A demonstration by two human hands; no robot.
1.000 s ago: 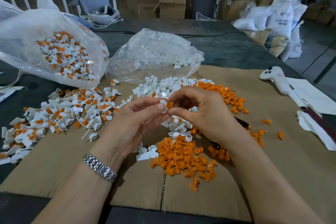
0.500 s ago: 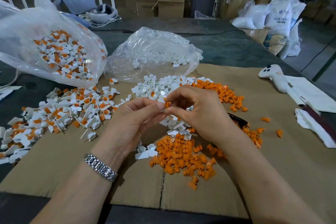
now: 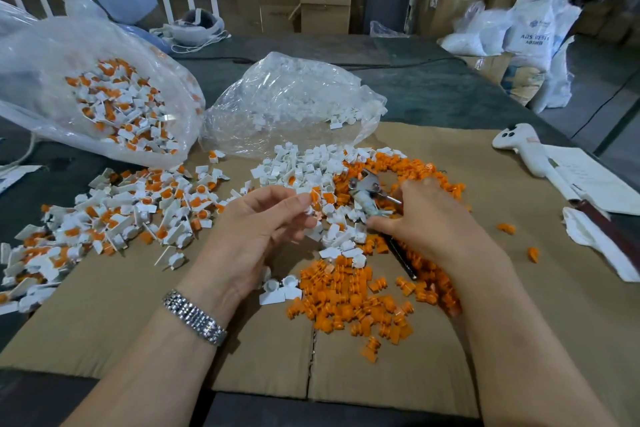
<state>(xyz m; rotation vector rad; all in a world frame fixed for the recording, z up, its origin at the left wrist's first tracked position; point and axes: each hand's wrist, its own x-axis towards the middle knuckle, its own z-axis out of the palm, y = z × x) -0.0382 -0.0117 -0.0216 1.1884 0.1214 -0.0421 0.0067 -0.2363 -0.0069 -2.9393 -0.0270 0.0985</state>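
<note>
Frame centre, I see left hand (image 3: 256, 232) pinching white cap (image 3: 310, 211), right hand (image 3: 426, 222) gripping seemingly metal pliers (image 3: 363, 187), orange plugs (image 3: 346, 298) below.

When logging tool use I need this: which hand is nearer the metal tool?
Right. The right hand grips the metal tool; the left hand pinches a small white piece to its left, apart from it.

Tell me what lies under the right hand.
Orange plugs and a black rod poke out beneath the right hand, which grips a metal tool. Whatever lies directly under the palm is covered.
</note>
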